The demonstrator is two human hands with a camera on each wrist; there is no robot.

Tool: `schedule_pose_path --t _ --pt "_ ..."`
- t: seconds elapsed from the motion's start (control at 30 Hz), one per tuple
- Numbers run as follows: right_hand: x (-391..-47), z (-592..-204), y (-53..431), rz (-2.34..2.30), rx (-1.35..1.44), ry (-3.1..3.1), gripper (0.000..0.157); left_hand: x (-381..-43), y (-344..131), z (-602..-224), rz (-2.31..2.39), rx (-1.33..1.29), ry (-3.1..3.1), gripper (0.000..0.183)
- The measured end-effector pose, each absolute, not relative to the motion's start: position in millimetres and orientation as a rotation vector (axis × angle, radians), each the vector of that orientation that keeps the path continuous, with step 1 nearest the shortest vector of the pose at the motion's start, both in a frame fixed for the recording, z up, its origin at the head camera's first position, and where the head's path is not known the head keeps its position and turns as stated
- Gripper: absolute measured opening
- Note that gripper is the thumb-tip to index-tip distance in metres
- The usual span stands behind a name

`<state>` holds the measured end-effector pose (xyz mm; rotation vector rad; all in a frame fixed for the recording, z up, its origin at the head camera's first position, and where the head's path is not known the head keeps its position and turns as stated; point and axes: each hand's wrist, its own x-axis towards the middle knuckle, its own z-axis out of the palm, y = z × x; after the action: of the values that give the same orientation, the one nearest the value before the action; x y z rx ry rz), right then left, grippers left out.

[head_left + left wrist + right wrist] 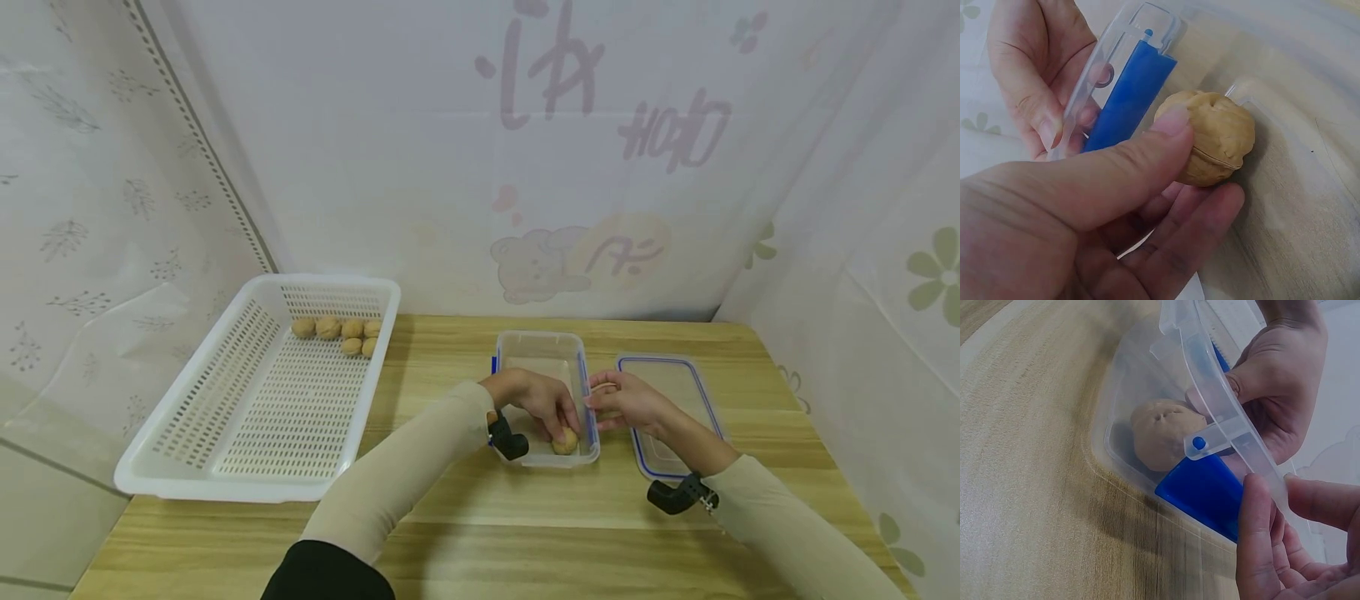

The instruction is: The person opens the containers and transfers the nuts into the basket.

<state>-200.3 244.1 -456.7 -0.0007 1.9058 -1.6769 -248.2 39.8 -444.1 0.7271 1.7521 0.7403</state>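
Observation:
A clear plastic food container (538, 336) with blue latches stands on the table. Inside its near right corner, my left hand (536, 398) pinches a walnut (566, 442) between thumb and fingers. The walnut's wrinkled shell (1225, 131) shows up close in the left wrist view, and the right wrist view has the walnut (1159, 434) blurred behind the container wall. My right hand (628, 402) grips the container's right rim, its thumb and fingers on either side of the edge beside a blue latch (1204, 492).
To the left stands a large white slotted basket (258, 489) with several walnuts (327, 327) in its far right corner. A clear lid (667, 375) with a blue seal lies right of the container, partly under my right hand. Patterned cloth (450, 167) hangs behind the wooden table (540, 533).

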Motion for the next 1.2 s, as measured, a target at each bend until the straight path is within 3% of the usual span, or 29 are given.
schedule_pose_path --t 0.7,1.2 --pt "-200 -457 244 -1.694 0.015 1.892 0.036 -256 30 -447 0.805 0.776 1.793 0.028" --pt "-200 -457 245 -1.679 0.024 1.912 0.038 -263 6 -418 0.906 0.917 2.003 0.035"
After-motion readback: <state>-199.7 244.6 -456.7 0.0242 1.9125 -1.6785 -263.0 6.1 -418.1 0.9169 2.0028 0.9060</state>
